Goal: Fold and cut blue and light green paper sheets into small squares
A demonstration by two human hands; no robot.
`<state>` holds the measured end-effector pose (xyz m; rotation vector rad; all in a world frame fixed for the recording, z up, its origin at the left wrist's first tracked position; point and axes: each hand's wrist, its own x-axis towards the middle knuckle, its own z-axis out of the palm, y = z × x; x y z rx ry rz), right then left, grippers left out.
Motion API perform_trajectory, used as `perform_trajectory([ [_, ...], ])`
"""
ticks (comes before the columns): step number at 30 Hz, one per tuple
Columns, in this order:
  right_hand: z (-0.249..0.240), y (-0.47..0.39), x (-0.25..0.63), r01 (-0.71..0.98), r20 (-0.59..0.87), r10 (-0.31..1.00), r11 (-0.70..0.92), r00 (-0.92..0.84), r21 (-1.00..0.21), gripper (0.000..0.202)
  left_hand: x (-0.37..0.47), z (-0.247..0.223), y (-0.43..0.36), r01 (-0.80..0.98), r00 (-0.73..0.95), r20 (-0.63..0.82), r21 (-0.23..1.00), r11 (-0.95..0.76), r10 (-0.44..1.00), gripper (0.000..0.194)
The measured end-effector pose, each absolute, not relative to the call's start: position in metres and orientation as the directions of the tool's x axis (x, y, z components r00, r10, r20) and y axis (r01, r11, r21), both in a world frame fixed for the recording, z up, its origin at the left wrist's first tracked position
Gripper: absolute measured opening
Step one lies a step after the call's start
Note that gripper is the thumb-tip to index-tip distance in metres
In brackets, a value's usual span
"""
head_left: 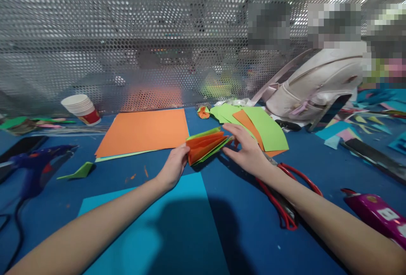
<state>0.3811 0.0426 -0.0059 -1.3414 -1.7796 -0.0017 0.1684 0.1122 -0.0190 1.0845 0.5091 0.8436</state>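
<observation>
A folded bundle of orange and green paper (pixel 206 147), its layers fanned like pleats, is held above the table in front of me. My left hand (pixel 174 166) pinches its left end between thumb and fingers. Around its right end, my right hand (pixel 249 151) has thumb and fingers spread apart; whether a fingertip touches the paper is hard to see. Just below lies a blue paper sheet (pixel 133 220), partly in shadow. Red-handled scissors (pixel 287 215) rest under my right forearm, which partly covers them.
Orange sheets (pixel 146 133) lie stacked behind the left hand. Green paper pieces (pixel 272 131) and a small green-orange paper flower (pixel 203 112) are farther back. A glue gun (pixel 36 169), stacked cups (pixel 83 110), a backpack (pixel 317 80) and a purple container (pixel 377 215) stand around. Perforated metal (pixel 142 21) bounds the back.
</observation>
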Motion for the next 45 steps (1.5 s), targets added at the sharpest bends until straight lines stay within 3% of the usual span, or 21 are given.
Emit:
perform_trajectory([
  [7, -0.005, 0.039, 0.380, 0.878, 0.713, 0.681, 0.432, -0.167, -0.207, 0.049, 0.165, -0.017, 0.109, -0.320, 0.606, 0.066, 0.933, 0.167, 0.793, 0.047],
  [10, -0.004, 0.040, 0.380, 0.879, 0.726, 0.656, 0.450, -0.206, -0.157, 0.053, 0.162, -0.018, 0.109, -0.282, 0.611, 0.089, 0.953, 0.111, 0.787, 0.055],
  [18, -0.006, 0.040, 0.381, 0.878, 0.737, 0.633, 0.464, -0.237, -0.116, 0.058, 0.162, -0.019, 0.110, -0.247, 0.584, 0.130, 0.969, 0.022, 0.801, 0.054],
  [27, -0.010, 0.038, 0.396, 0.826, 0.782, 0.465, 0.552, -0.416, 0.111, 0.026, 0.165, -0.007, 0.103, -0.191, 0.579, 0.059, 0.979, 0.065, 0.813, 0.049],
  [33, -0.005, 0.037, 0.397, 0.832, 0.698, 0.550, 0.541, -0.459, 0.121, 0.019, 0.164, -0.015, 0.107, -0.188, 0.584, 0.076, 0.981, 0.043, 0.808, 0.047],
  [38, -0.001, 0.036, 0.394, 0.828, 0.670, 0.571, 0.548, -0.474, 0.118, 0.016, 0.162, -0.019, 0.108, -0.260, 0.627, 0.089, 0.961, 0.100, 0.774, 0.062],
  [42, 0.002, 0.039, 0.391, 0.826, 0.694, 0.595, 0.564, -0.405, -0.003, 0.012, 0.164, -0.018, 0.108, -0.244, 0.592, 0.069, 0.965, 0.097, 0.803, 0.060],
  [45, 0.007, 0.040, 0.390, 0.741, 0.680, 0.633, 0.643, -0.371, -0.195, 0.011, 0.167, -0.018, 0.110, -0.197, 0.539, 0.056, 0.978, 0.062, 0.840, 0.052],
])
